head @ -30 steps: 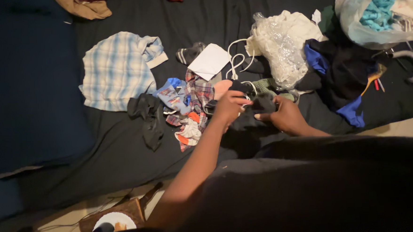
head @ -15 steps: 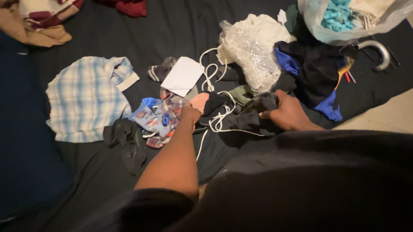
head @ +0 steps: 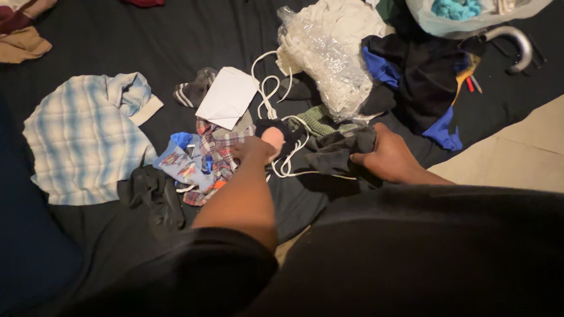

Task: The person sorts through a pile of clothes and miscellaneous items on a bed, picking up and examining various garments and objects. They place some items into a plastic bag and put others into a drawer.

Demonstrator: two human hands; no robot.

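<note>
My right hand (head: 390, 157) grips a dark grey garment (head: 336, 150) lying on the black bedsheet (head: 95, 39). My left hand (head: 250, 147) rests on a pile of small clothes, with a plaid cloth (head: 215, 142) and a blue printed piece (head: 178, 162) beside it and a pink item (head: 273, 138) at the fingertips. Its fingers curl down into the pile, so I cannot tell whether it holds anything. A white cord (head: 267, 92) loops from near a white paper (head: 227, 96) down to between my hands.
A light blue plaid shirt (head: 85, 140) lies at the left and a black garment (head: 152, 191) below it. Crinkled clear plastic over white cloth (head: 328, 53), dark and blue clothes (head: 419, 74), a plastic bag of clothes (head: 473, 0) and a curved metal handle (head: 517, 40) are at the right. Pale floor (head: 533, 158) shows beyond the bed's edge.
My left hand let go of the dark garment and moved left onto the small-clothes pile. The right hand kept its hold. The view shifted so everything slid left and up.
</note>
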